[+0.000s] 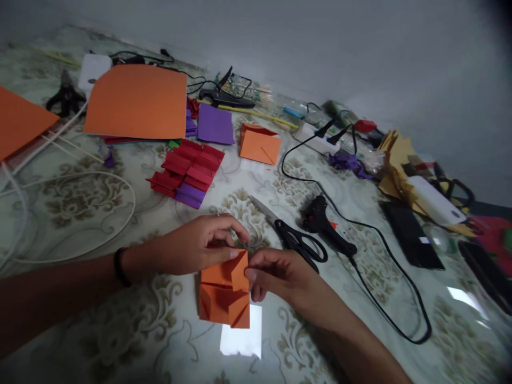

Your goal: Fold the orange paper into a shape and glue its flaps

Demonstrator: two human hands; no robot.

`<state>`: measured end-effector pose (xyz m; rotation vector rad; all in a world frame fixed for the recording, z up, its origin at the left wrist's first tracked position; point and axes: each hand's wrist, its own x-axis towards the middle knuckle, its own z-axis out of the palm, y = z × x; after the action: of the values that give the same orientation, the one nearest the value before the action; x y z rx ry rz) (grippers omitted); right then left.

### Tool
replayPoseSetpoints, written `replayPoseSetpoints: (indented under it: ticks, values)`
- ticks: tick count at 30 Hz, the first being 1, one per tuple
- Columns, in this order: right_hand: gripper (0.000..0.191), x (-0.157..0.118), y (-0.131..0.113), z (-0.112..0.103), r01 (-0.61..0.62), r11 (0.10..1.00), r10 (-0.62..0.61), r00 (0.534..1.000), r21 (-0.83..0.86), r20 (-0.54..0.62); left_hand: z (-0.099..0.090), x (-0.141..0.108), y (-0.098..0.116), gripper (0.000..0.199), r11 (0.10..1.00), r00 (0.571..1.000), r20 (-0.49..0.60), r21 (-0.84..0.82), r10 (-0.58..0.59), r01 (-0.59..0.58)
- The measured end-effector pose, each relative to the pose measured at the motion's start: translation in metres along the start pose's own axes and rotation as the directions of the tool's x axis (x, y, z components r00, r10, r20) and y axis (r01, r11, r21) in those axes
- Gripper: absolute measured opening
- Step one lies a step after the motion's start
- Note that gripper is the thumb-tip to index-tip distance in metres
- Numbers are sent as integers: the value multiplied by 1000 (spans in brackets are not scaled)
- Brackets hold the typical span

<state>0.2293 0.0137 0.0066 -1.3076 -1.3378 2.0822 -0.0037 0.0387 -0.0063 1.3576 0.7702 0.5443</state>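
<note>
Low in the middle lie two joined folded orange paper pieces, their side flaps standing up. My left hand rests over the upper piece, its thumb on the top edge and its fingers curled behind. With thumb and forefinger, my right hand pinches the right flap of that same piece. Scissors lie closed just beyond my right hand, with a black glue gun beside them. Farther up sit a block of joined red and purple folded papers and a separate folded orange paper.
Orange sheets and a purple paper lie at the back left, near pliers and a black stapler. The glue gun's cord loops rightward to a white power strip. A black phone-like slab lies at right.
</note>
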Motion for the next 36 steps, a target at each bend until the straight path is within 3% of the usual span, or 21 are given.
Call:
replayPoseSetpoints:
  ticks: [6,11,15,22,30,36]
  values:
    - [39,1,4,0,29,999,-30,998,-19,-56,-2,0,6,25,998,997,-73,65,-10,15]
    - [40,1,5,0,102,993,-108,987,-51,-123,-3,0,1,47,992,1000,-20,126,-10,12]
    - [40,0,6,1,112,990,-123,981,-81,-147,-4,0,0,48,978,999,-29,204,-29,34]
    - [38,-4,2,1,64,993,-65,998,-104,-6,-2,-2,2,43,970,997,-13,229,-80,81]
    - [42,-2,7,4,72,990,-81,994,-118,-73,3,-1,11,46,916,1000,-18,399,-25,30]
    - [45,-6,6,0,140,966,-147,989,-218,-17,3,0,12,42,921,995,-31,378,-92,97]
